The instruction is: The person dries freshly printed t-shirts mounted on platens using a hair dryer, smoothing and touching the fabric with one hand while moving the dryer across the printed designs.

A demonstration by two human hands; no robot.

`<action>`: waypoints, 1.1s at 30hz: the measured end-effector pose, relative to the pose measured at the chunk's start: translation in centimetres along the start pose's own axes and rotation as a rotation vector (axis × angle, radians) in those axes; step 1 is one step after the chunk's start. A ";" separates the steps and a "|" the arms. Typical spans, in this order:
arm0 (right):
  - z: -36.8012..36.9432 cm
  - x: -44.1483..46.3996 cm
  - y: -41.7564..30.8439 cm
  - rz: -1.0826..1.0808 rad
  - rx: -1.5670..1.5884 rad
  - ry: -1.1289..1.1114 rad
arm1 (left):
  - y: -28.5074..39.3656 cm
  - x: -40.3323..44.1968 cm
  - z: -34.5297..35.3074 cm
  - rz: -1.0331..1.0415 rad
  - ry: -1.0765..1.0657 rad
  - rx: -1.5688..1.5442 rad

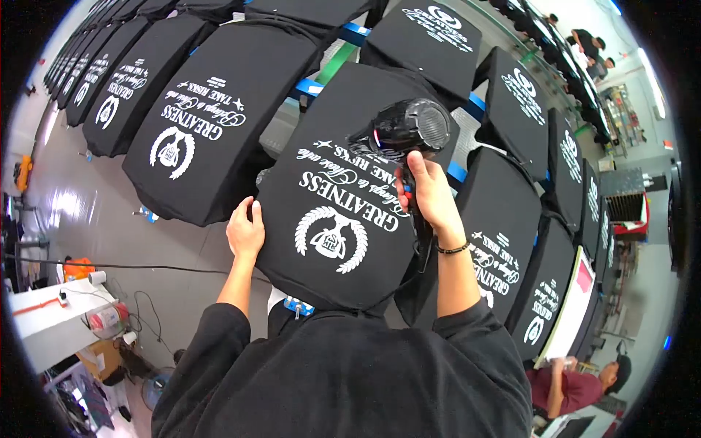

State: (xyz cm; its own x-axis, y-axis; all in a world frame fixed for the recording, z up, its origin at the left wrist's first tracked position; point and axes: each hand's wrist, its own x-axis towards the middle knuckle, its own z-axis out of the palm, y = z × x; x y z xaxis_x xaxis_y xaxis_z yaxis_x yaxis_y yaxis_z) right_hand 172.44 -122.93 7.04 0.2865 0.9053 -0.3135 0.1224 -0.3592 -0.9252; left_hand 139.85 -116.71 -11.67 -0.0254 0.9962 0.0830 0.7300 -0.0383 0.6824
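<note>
My right hand (pixel 431 191) is wrapped round the handle of a black hair dryer (pixel 415 125), which is held over the upper part of a black shirt (pixel 292 241). The shirt is stretched over a board in front of me and bears white lettering and a wreath print (pixel 331 239). At the shirt's left edge rests my left hand (pixel 245 230), fingers apart, touching the fabric and holding nothing. A dark bracelet circles my right wrist.
More printed black shirts on boards stand in rows to the left (pixel 219 109) and right (pixel 504 212). A cable (pixel 175 268) crosses the floor at left, near a white table (pixel 55 321). A person (pixel 577 387) in a dark red top stands at lower right.
</note>
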 end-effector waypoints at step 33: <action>-7.2 -4.8 2.6 0.144 0.108 0.229 | -0.8 -0.2 0.3 0.064 0.002 -0.014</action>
State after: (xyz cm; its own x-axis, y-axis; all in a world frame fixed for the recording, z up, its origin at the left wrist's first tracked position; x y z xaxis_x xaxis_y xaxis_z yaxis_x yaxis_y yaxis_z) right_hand 178.24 -129.85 7.71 0.5018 0.7676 -0.3987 -0.0337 -0.4433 -0.8957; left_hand 139.48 -116.87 -12.39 0.0200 0.9915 0.1285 0.7208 -0.1034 0.6854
